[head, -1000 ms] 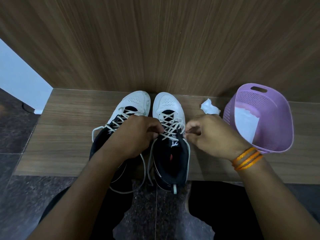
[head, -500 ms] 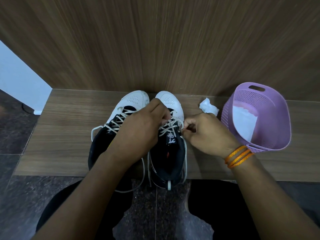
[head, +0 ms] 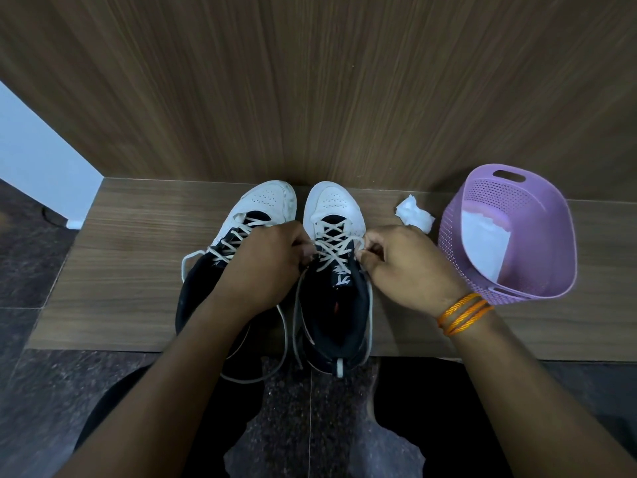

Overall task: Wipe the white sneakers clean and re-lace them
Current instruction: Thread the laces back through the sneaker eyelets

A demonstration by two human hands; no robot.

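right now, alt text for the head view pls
A person's left hand and right hand pinch the laces of one white sneaker, its mate beside it on a wooden ledge. A crumpled wipe and a purple basket sit to the right.

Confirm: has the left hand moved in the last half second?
Yes. The left hand has pulled back leftward, off the right-side sneaker's laces to its left edge.

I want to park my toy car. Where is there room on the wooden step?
The wooden step is barest at its left end, beside the left sneaker. A smaller patch lies right of the purple basket. Between the right sneaker and basket it's crowded: the crumpled wipe lies there, and the left hand and right hand pinch the laces.
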